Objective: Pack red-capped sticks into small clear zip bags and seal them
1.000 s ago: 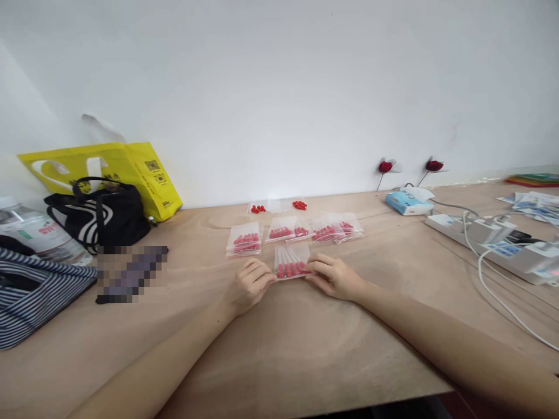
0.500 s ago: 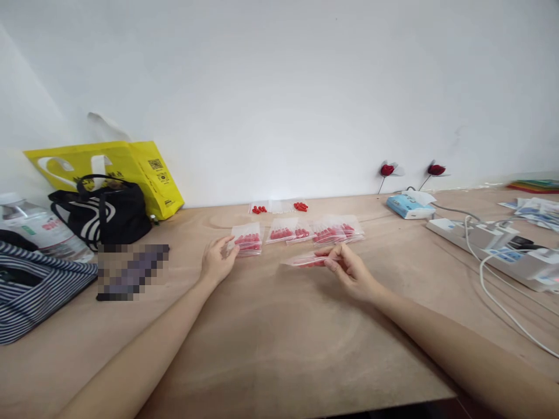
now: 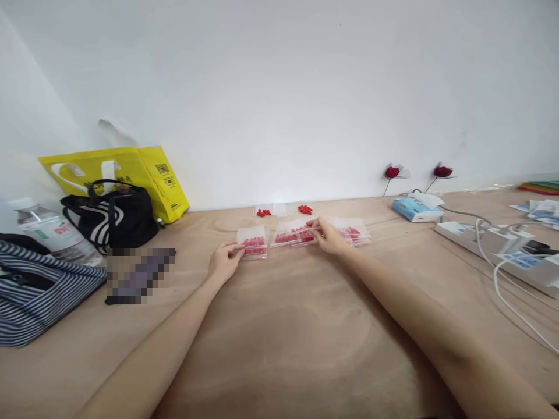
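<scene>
plain white wall behind, bare plywood desk (image 3: 279,349) in front, row of small clear zip bags with red pieces along its far middle.

left hand (image 3: 223,263) rests on the desk, fingertips touching the near left corner of the leftmost bag (image 3: 253,241); grip loose, half curled, not clamped on it. right hand (image 3: 328,237) reaches further out, thumb and forefinger pinched on the edge of a filled bag (image 3: 302,235) that lies over the middle bags (image 3: 285,234); grip closed on that bag. more stacked bags (image 3: 356,233) just right of the right hand. two small heaps of loose red pieces (image 3: 305,209) and some empty clear bags sit further back by the wall.

handling judgement: bags look very light, thin soft film, slick, so they likely slide over each other and sag if lifted from the middle. red pieces inside are small and hard, probably shift toward the low end when tilted. best hold is a pinch at a corner or along the zip strip, as the right hand does; flat press for sliding. not fragile.

around: yellow bag (image 3: 131,171) and black handbag (image 3: 111,216) at far left, water bottle (image 3: 52,233), striped cloth (image 3: 39,297), tissue pack (image 3: 414,206), power strip (image 3: 502,250) with white cables at right, two red paper roses (image 3: 393,172) on the wall.
</scene>
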The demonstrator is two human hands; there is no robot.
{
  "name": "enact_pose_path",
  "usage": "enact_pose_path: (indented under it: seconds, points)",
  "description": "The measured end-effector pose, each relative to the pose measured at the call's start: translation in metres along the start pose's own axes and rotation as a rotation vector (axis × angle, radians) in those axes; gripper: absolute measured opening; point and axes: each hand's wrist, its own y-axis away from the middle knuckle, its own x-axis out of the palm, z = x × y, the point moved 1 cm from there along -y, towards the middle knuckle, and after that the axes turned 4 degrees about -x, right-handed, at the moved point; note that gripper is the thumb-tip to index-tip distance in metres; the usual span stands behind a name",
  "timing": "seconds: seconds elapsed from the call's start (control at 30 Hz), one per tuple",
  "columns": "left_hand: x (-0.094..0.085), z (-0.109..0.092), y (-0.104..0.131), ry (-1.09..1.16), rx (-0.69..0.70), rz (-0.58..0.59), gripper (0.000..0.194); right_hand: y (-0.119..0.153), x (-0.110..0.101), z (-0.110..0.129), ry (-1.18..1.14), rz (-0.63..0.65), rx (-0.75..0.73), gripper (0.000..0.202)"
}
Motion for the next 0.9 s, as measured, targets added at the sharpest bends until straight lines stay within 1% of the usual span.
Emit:
enact_pose_path:
  seconds: [0.1, 0.17, 0.27, 0.37, 0.43, 0.5, 0.57, 0.63, 0.7, 0.8, 0.87, 0.9]
  points:
    - [-0.002, -0.003, 0.003, -0.023, 0.018, -0.017, 0.019, -0.003, 0.003, -0.002, 0.098, 0.076, -0.014, 0.003]
    - [-0.004, -0.008, 0.007, -0.028, 0.087, -0.034, 0.018, 0.0, -0.002, 0.001, 0.147, 0.087, 0.0, 0.007]
    - [-0.007, -0.02, 0.016, -0.024, 0.298, -0.073, 0.019, 0.013, -0.012, 0.01, 0.306, 0.082, 0.014, 0.013]
    - [-0.008, -0.035, 0.029, -0.025, 0.489, -0.079, 0.019, 0.033, -0.021, 0.023, 0.493, 0.093, -0.051, 0.012]
    - [-0.007, -0.045, 0.039, -0.012, 0.593, -0.056, 0.017, 0.049, -0.025, 0.034, 0.478, 0.103, -0.097, 0.01]
    - [-0.004, -0.057, 0.05, 0.032, 0.675, -0.007, 0.014, 0.062, -0.028, 0.046, 0.371, 0.112, -0.11, 0.01]
    - [0.0, -0.068, 0.06, 0.097, 0.708, 0.069, 0.012, 0.071, -0.029, 0.056, 0.274, 0.126, -0.116, 0.018]
    - [0.004, -0.077, 0.069, 0.156, 0.684, 0.144, 0.011, 0.076, -0.029, 0.065, 0.239, 0.139, -0.137, 0.026]
    - [0.008, -0.083, 0.076, 0.2, 0.646, 0.215, 0.01, 0.077, -0.027, 0.07, 0.262, 0.139, -0.183, 0.028]
    - [0.013, -0.087, 0.081, 0.244, 0.633, 0.313, 0.01, 0.076, -0.024, 0.074, 0.327, 0.115, -0.321, 0.018]
    - [0.014, -0.087, 0.081, 0.258, 0.644, 0.349, 0.01, 0.075, -0.022, 0.075, 0.361, 0.096, -0.444, 0.01]
    - [0.015, -0.086, 0.08, 0.259, 0.653, 0.358, 0.01, 0.075, -0.022, 0.075, 0.376, 0.089, -0.498, 0.01]
